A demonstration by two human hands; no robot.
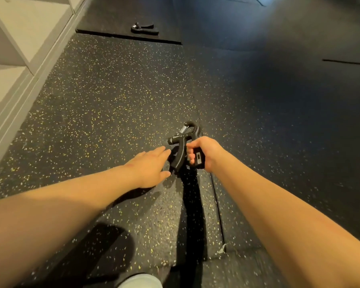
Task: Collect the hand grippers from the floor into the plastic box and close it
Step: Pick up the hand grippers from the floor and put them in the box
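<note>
Curled right hand (202, 151) round one handle of gripper (180, 154), held left hand (150, 167) flat, fingers straight, beside other handle, second gripper (144, 28) far off on floor (104, 90).

Floor is black rubber gym matting (112, 90) with little yellow and white flecks all over (the usual gym tile stuff). Farther back and off to the right it switches to plain black mats (289, 38) with a soft bluish sheen of light on them. A seam (216, 204) runs between tiles, and one tile corner (222, 249) looks chipped. Along the left sits a pale shelving unit (13, 38) with open cubbies.
</note>
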